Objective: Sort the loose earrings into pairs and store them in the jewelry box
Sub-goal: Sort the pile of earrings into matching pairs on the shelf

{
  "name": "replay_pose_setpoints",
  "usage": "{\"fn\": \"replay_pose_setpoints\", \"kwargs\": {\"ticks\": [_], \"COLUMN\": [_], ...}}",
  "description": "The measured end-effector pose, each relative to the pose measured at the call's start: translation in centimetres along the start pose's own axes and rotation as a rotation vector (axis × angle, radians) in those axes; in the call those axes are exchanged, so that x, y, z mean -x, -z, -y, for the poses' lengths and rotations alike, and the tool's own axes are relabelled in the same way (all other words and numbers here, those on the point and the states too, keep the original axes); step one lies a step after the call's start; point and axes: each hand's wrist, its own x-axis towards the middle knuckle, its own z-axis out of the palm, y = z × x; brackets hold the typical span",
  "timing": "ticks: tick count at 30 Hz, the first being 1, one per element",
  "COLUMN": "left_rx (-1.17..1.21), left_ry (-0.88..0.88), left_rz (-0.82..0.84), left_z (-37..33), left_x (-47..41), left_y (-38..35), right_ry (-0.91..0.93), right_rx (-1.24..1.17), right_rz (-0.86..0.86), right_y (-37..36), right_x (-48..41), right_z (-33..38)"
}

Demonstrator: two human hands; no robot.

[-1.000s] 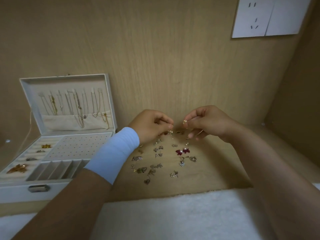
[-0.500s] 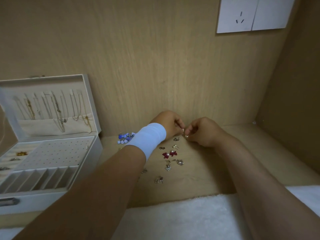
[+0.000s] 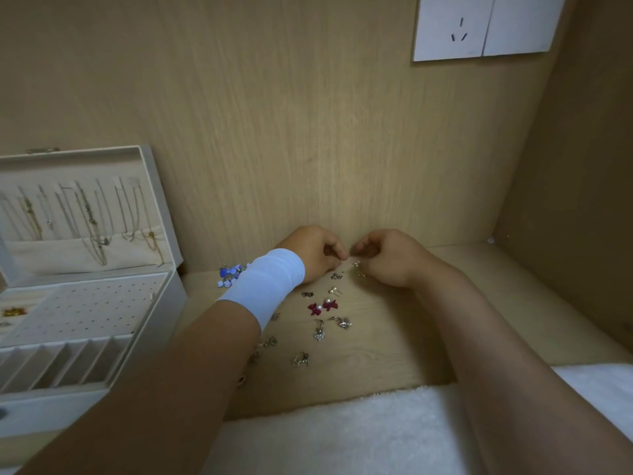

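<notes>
Several loose earrings lie on the wooden shelf: a red flower pair, silver ones, a pearl stud and a blue cluster. My left hand, with a white wristband, pinches a tiny earring piece at its fingertips near the back wall. My right hand faces it with fingers curled, pinching a small silver earring. The two hands almost touch. The open white jewelry box stands at the left with a perforated earring panel.
Necklaces hang inside the box lid. A gold piece sits in a left compartment of the box. A white fluffy cloth covers the near edge. A wall socket is at the top right. Wooden walls close the back and right.
Both hands have dropped from above the earrings down to the shelf near the back wall. The view has shifted right, so the box now sits further left.
</notes>
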Motion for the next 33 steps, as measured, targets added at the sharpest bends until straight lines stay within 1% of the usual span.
{"fn": "replay_pose_setpoints", "kwargs": {"ticks": [3, 8, 10, 15, 18, 20, 22, 24, 27, 30, 33], "left_rx": [-0.100, -0.162, -0.151, -0.037, -0.038, -0.046, -0.062, -0.096, -0.150, -0.200, -0.218], "left_ry": [-0.005, -0.023, -0.018, -0.010, -0.009, 0.001, 0.016, 0.023, 0.038, 0.065, 0.057], "left_rz": [0.052, 0.092, 0.083, 0.005, 0.002, 0.014, 0.032, 0.040, 0.086, 0.160, 0.185], "left_z": [0.2, 0.0, 0.2, 0.7, 0.8, 0.9, 1.2, 1.7, 2.5, 3.3, 4.2], "left_x": [0.6, 0.8, 0.9, 1.0, 1.6, 2.5, 3.9, 5.5, 8.5, 11.5, 13.6], "left_y": [0.1, 0.2, 0.4, 1.3, 2.0, 2.7, 3.8, 4.9, 6.4, 7.2, 7.3], "right_ry": [0.047, 0.050, 0.049, 0.031, 0.087, 0.153, 0.214, 0.266, 0.336, 0.370, 0.396], "right_rx": [0.104, 0.138, 0.137, 0.096, 0.057, 0.033, -0.003, -0.010, 0.073, 0.132, 0.184], "right_rz": [0.029, -0.012, -0.024, -0.021, -0.081, -0.076, -0.009, 0.102, 0.247, 0.352, 0.417], "right_y": [-0.3, -0.7, -0.8, -0.4, 0.0, 0.1, 0.1, -0.2, -1.2, -2.4, -3.7], "right_x": [0.3, 0.4, 0.3, 0.2, 0.3, 0.6, 1.4, 2.4, 3.9, 5.1, 6.0], "right_z": [0.2, 0.2, 0.2, 0.3, 1.5, 3.0, 5.0, 7.0, 9.6, 11.4, 12.3]}}
